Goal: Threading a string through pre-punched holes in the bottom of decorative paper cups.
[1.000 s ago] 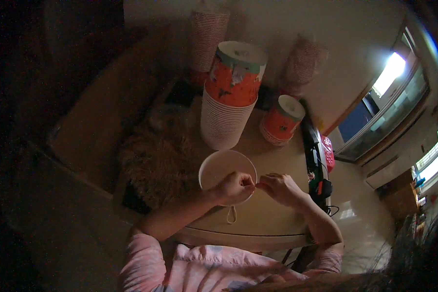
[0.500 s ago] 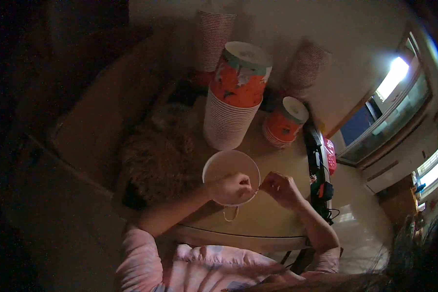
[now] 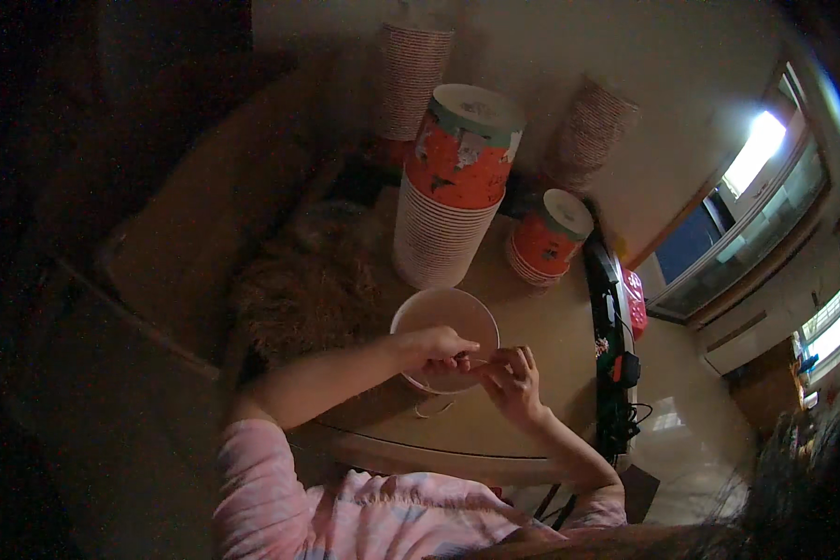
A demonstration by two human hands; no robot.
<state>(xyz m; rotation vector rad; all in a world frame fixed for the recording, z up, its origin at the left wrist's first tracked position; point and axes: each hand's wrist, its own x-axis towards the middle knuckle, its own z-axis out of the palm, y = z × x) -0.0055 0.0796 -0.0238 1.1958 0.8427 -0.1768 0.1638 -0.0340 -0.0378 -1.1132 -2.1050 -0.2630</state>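
A white paper bucket (image 3: 443, 315) stands at the near part of the table, its round mouth toward me. Over that mouth, my left hand (image 3: 437, 347) has its fingers closed on a thin pale cord (image 3: 477, 362). My right hand (image 3: 513, 378) pinches the same cord at the bucket's right rim, so a short length stretches between the two hands. Below the bucket, a thin loop of cord (image 3: 434, 408) hangs over the table. My hands and left forearm hide part of the bucket's near rim.
Behind the bucket rises a tall stack of orange paper buckets (image 3: 457, 187), with a shorter stack (image 3: 551, 238) to its right. Two dim stacks lean by the wall. Left lies a tangled heap of brown cords (image 3: 308, 289). A black power strip (image 3: 616, 369) runs along the table's right edge.
My left hand has turned and drawn slightly back over the bucket. My right hand has moved left and closer to it. The cord now shows stretched between them.
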